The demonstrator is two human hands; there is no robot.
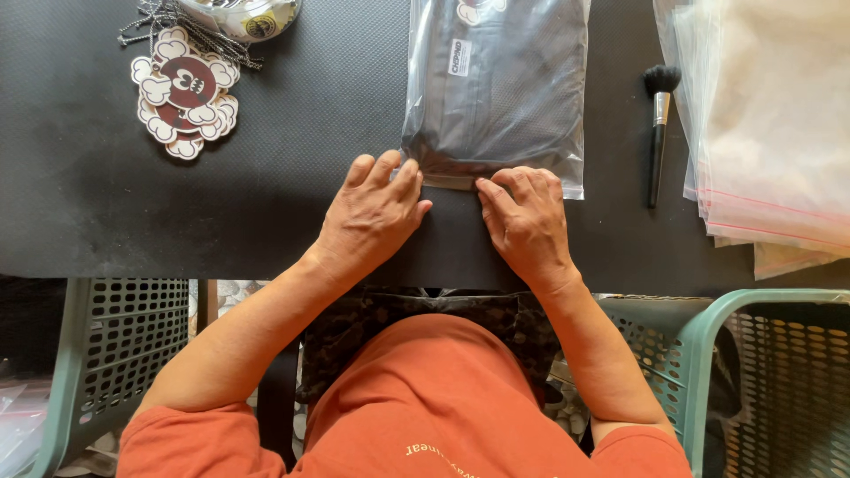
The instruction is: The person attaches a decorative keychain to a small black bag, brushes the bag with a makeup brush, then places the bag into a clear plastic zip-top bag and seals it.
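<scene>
Nearest the camera are an orange shirt (416, 407) and two green perforated crates, one at the left (106, 354) and one at the right (761, 372), below the edge of a black mat (266, 204). On the mat both hands lie flat with fingers together, gripping nothing: the left hand (372, 217) and the right hand (527, 221) press their fingertips on the near edge of a clear bag (496, 88) holding a folded dark garment. The bag lies straight ahead of the hands, its long axis running away from the person, its near short edge crosswise under the fingertips; the left covers the near-left corner, the right the middle of that edge, so both are equally close. A small white rectangular label (458, 57) sits on the bag's upper left. To the right lie a black brush with a silver ferrule (657, 133), then a stack of empty clear bags with red seal lines (770, 133). Far left are round red-and-white die-cut tags (184, 93) and, past them, a glossy container (243, 16) with black strings.
</scene>
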